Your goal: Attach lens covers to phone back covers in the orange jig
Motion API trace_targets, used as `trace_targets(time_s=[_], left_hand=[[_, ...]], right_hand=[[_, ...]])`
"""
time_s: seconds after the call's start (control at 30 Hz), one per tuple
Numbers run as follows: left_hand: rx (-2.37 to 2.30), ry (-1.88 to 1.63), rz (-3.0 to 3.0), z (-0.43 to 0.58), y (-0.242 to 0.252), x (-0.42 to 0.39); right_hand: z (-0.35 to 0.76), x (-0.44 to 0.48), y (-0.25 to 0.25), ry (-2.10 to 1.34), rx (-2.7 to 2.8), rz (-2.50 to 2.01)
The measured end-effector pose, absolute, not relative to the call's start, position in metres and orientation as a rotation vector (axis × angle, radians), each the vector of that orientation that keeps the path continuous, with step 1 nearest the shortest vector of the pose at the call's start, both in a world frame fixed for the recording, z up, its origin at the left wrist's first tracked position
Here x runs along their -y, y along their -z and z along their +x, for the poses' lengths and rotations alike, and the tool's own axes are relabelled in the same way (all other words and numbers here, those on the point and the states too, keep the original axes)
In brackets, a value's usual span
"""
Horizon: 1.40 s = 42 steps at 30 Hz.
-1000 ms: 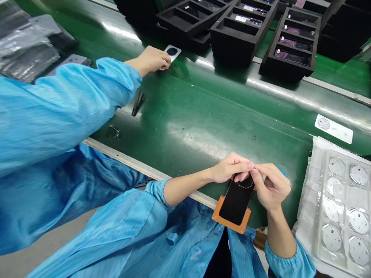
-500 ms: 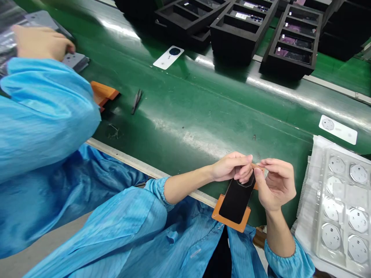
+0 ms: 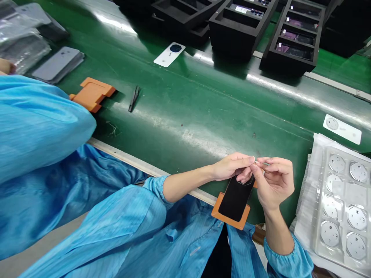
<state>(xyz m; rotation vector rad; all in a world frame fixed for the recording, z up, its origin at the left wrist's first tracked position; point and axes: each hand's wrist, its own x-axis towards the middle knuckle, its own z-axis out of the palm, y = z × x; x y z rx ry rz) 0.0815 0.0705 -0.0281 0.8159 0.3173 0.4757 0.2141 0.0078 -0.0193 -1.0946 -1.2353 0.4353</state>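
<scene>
Withdrew leftward with co-worker's hand (image 3: pixel 5 66), kept left fingers (image 3: pixel 243 162) and right fingers (image 3: pixel 259 177) pinched above black panel (image 3: pixel 234 201), unclear on what

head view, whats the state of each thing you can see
Left hand, curled, contents unclear
Right hand, curled, contents unclear
Black panel, lying on orange fixture, top end partly hidden
Other orange fixture, lying unheld
Tweezers, lying unheld on green bench
Clear tray, discs in its pockets

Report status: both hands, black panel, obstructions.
Left hand, right hand close together, anything pinched too small to tell. Black panel on orange holder. Left hand hides part of panel's far end.
</scene>
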Motion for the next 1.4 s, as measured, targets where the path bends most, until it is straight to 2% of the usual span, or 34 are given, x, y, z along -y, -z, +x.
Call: trace_targets(time_s=[0.93, 1.2, 1.4], left_hand=[[-0.304, -0.462, 0.781, 0.083, 0.027, -0.069], [-0.239, -0.51, 0.478, 0.078, 0.022, -0.076], [-0.287, -0.623, 0.225, 0.076, 0.02, -0.083]], right_hand=[[0.215, -0.008, 0.016, -0.416, 1.233, -1.116], [0.236, -0.015, 0.019, -1.041, 0.894, -0.935], [0.244, -0.02, 0.022, -1.25, 0.695, -0.857]])
